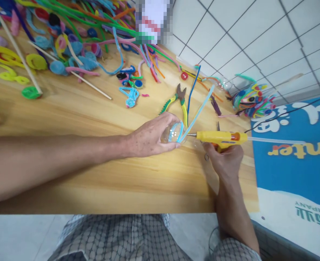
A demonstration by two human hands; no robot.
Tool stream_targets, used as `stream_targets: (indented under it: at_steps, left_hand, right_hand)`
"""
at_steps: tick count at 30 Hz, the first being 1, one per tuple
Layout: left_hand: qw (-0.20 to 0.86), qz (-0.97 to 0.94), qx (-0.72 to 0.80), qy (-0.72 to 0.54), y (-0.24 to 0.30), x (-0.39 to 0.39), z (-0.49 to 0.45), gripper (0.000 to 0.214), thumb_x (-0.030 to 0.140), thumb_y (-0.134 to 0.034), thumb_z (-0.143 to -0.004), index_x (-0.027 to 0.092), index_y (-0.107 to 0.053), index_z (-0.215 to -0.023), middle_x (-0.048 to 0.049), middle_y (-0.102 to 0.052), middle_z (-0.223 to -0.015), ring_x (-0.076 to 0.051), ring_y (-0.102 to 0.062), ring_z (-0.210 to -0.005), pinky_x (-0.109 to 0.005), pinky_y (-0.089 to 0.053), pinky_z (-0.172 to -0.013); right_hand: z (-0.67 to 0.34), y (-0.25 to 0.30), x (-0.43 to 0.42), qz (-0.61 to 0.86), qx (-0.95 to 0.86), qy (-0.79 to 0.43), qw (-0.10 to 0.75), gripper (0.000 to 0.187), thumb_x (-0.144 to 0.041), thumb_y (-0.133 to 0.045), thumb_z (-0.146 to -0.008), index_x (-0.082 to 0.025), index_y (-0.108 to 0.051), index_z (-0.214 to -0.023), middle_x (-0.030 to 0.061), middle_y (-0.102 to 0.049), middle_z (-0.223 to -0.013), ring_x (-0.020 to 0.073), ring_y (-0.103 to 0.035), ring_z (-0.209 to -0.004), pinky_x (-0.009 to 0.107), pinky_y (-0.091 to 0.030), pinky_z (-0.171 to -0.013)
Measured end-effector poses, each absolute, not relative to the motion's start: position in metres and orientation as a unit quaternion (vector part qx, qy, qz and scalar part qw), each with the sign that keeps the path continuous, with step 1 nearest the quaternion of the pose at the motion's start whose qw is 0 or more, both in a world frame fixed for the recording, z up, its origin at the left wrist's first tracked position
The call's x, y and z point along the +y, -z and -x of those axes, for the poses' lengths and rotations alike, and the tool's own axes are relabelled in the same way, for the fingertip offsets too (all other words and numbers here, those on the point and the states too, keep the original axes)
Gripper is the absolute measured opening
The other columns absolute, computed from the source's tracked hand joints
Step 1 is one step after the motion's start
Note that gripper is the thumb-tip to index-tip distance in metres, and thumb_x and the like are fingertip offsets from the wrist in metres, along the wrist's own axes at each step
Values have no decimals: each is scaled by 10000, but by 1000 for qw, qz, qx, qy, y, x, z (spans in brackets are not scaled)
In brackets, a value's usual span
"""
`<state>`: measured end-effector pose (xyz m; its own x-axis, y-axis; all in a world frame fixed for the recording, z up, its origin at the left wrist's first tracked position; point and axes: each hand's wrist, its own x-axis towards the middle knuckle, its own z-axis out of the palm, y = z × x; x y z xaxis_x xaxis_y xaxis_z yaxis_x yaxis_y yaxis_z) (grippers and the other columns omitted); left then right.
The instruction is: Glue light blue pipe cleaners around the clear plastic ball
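My left hand (151, 136) is closed around a clear, rounded plastic piece (173, 133), with fingers on its far side and thumb on the near side. A light blue pipe cleaner (199, 112) runs over that piece, and its loose end sticks up to the far right. In my right hand (226, 159) is a yellow hot glue gun (214, 136). Its metal nozzle points left and meets or nearly meets the clear piece; I cannot tell which. A clear glue stick (276, 140) juts from its back. Pliers (180, 98) with green and yellow handles lie just beyond my left hand.
Coloured pipe cleaners (95, 21) and coiled shapes heap at the far left, with wooden sticks (92, 85) among them. A colourful wrapped bundle (253, 101) sits at the right by the white tiled wall (230, 29). A dark cord (293, 110) crosses the blue printed board (293, 163).
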<state>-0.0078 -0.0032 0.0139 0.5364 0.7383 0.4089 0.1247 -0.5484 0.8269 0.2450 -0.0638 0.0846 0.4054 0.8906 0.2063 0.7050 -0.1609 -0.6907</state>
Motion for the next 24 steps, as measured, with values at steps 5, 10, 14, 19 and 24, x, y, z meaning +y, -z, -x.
stream_targets:
  at_steps: [5, 10, 14, 19, 24]
  left_hand:
    - [393, -786, 272, -391, -14, -3, 6, 407, 354, -760, -956, 214, -561, -1281, -121, -705, -1302, -270, -709, -1182, -434, -614, -1012]
    - [390, -786, 268, -399, -13, -2, 5, 396, 347, -763, -954, 215, -564, -1271, -128, -707, -1293, -285, -706, -1199, -458, -610, -1031]
    - [386, -789, 264, -399, -13, -2, 6, 391, 346, -751, -966, 214, -558, -1278, -128, -703, -1304, -282, -708, -1216, -444, -610, -1038]
    - [386, -791, 264, -395, -13, -2, 5, 403, 362, -773, -962, 214, -558, -1269, -130, -703, -1305, -287, -707, -1233, -452, -604, -1064]
    - [391, -788, 269, -392, -14, -3, 4, 418, 353, -789, -953, 230, -554, -1276, -133, -702, -1330, -294, -701, -1262, -475, -600, -1089]
  right_hand:
    - [-239, -85, -63, 745, -543, -113, 372, 213, -375, -775, -645, -244, -609, -620, 4, -603, -592, 192, -630, -575, 292, -535, -477]
    - [-239, -85, -64, 745, -542, -130, 365, 218, -347, -783, -655, -255, -587, -635, -18, -558, -584, 195, -633, -582, 310, -571, -509]
    - [-243, -80, -65, 737, -548, -133, 372, 207, -332, -781, -655, -249, -592, -642, -11, -560, -573, 208, -653, -590, 322, -591, -534]
    - [-248, -74, -65, 734, -559, -123, 365, 186, -342, -773, -654, -250, -612, -669, 6, -621, -602, 206, -647, -583, 338, -605, -547]
    - [-248, -73, -65, 735, -562, -111, 363, 158, -342, -750, -648, -252, -622, -671, 14, -633, -611, 208, -646, -592, 348, -613, -563]
